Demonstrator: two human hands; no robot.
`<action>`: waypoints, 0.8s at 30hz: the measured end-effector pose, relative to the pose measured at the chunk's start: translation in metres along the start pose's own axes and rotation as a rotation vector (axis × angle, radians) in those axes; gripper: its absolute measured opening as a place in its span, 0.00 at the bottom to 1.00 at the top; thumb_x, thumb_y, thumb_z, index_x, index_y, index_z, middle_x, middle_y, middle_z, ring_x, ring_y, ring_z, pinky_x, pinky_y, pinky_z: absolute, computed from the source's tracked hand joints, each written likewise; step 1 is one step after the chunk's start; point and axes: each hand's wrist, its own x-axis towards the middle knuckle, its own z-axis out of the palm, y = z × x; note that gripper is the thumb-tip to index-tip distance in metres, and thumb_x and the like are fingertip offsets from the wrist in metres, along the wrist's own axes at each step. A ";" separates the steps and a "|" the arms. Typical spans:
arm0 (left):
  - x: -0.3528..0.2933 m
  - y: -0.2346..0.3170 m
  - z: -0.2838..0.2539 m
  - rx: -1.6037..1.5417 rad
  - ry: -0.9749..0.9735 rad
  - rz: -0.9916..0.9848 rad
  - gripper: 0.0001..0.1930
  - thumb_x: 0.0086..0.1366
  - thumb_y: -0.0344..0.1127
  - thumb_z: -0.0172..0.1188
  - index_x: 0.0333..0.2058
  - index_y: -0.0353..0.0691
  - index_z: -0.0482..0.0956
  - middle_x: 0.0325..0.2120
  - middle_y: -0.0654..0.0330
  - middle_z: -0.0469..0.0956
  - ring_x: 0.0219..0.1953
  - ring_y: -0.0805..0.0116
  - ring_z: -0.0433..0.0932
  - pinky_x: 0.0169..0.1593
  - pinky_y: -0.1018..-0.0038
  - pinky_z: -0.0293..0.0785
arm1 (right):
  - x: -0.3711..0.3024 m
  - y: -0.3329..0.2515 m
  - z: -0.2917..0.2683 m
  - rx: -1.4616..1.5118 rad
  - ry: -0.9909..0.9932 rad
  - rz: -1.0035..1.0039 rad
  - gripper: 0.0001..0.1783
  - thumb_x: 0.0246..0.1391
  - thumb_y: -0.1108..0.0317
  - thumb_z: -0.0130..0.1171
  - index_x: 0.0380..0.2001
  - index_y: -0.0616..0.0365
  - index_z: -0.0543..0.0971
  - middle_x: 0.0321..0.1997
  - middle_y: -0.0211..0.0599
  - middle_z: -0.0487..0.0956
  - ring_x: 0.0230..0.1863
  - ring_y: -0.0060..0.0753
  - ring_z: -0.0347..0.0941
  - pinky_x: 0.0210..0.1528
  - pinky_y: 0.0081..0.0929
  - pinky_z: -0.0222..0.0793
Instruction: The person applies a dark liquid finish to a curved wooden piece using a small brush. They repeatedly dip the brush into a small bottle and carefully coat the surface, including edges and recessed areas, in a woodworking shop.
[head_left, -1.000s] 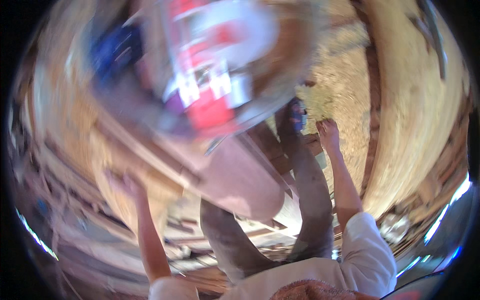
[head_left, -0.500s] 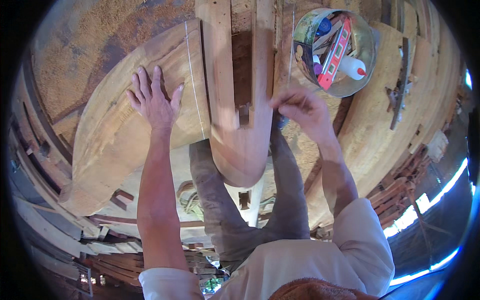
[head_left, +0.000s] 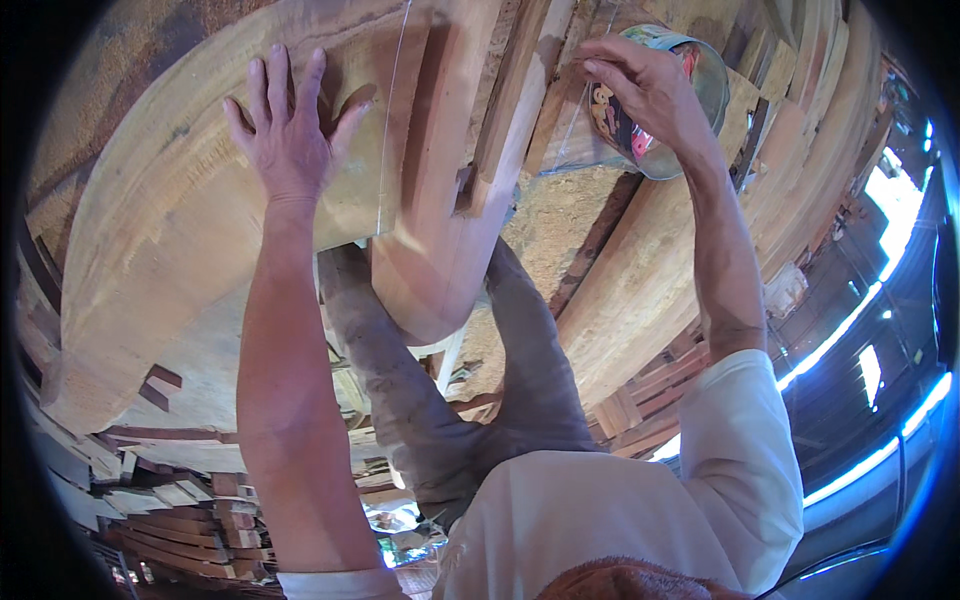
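My left hand (head_left: 288,150) lies with fingers spread on a broad, curved wooden panel (head_left: 190,230). A thin white line (head_left: 393,110) runs along the panel's right side. Beside it is a long timber (head_left: 440,250) with a slot and a rounded near end, between my legs. My right hand (head_left: 655,92) is raised at the right, its thumb and fingers drawn together. Whatever they hold, if anything, is too small to make out. Partly behind this hand stands a round tub (head_left: 712,105) with a red tool and other items in it, mostly hidden.
Long curved planks (head_left: 660,290) stretch along the right side. Stacked wood pieces (head_left: 180,535) lie at the lower left. Sawdust (head_left: 570,215) covers the surface beyond my right leg, and a dark strip of wood crosses there.
My right hand has moved up and away from beside the slotted timber, to in front of the tub. My left hand remains flat on the panel. The whole view has shifted and tilted.
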 end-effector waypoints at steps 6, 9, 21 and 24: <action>-0.001 -0.001 0.001 -0.017 0.023 -0.001 0.41 0.67 0.76 0.57 0.75 0.70 0.66 0.79 0.64 0.58 0.81 0.57 0.53 0.76 0.32 0.40 | 0.027 0.018 0.006 -0.384 -0.323 -0.335 0.09 0.66 0.70 0.65 0.47 0.59 0.82 0.39 0.42 0.82 0.42 0.47 0.82 0.42 0.40 0.76; -0.002 0.001 0.000 -0.011 0.051 0.001 0.40 0.68 0.74 0.58 0.74 0.67 0.67 0.78 0.65 0.58 0.80 0.59 0.53 0.77 0.35 0.41 | 0.032 0.016 0.017 -0.397 -0.516 -0.293 0.10 0.63 0.70 0.64 0.46 0.57 0.82 0.40 0.45 0.82 0.44 0.54 0.82 0.45 0.46 0.78; -0.002 0.003 0.000 -0.067 0.088 -0.012 0.39 0.65 0.72 0.64 0.72 0.70 0.70 0.77 0.68 0.61 0.79 0.61 0.55 0.78 0.36 0.43 | 0.037 -0.006 0.028 -0.377 -0.607 -0.026 0.09 0.65 0.71 0.61 0.47 0.57 0.79 0.44 0.44 0.85 0.46 0.57 0.83 0.49 0.51 0.79; -0.002 0.002 0.001 -0.045 0.079 -0.009 0.39 0.65 0.72 0.64 0.72 0.71 0.71 0.77 0.68 0.61 0.79 0.61 0.56 0.78 0.36 0.43 | 0.043 0.002 0.028 -0.326 -0.657 -0.073 0.08 0.68 0.70 0.60 0.47 0.58 0.79 0.43 0.44 0.85 0.45 0.57 0.82 0.49 0.51 0.78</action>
